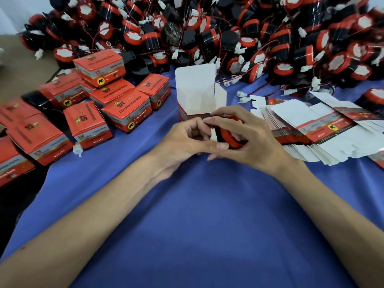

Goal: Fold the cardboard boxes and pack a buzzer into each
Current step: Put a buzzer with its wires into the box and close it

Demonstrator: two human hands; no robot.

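Closed boxes [124, 113] are lying left of the open box [197, 94], flat blanks [311, 129] right, loose buzzers [228, 28] behind. Before it, right hand [255, 142] is gripping a half-hidden buzzer [228, 136]; left hand [185, 142] is pinching its connector [214, 138].

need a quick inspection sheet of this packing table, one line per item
surface: blue cloth covers the table
job's things: open box upright, flaps up, behind the hands; buzzer in hand; flat blanks stacked right; closed boxes heaped left
clutter: buzzer pile across the back; loose white plug beside the closed boxes
grippers: left hand and right hand both grip the buzzer
cables: plugged leads trail from the pile onto the cloth
surroundings: brown surface far left
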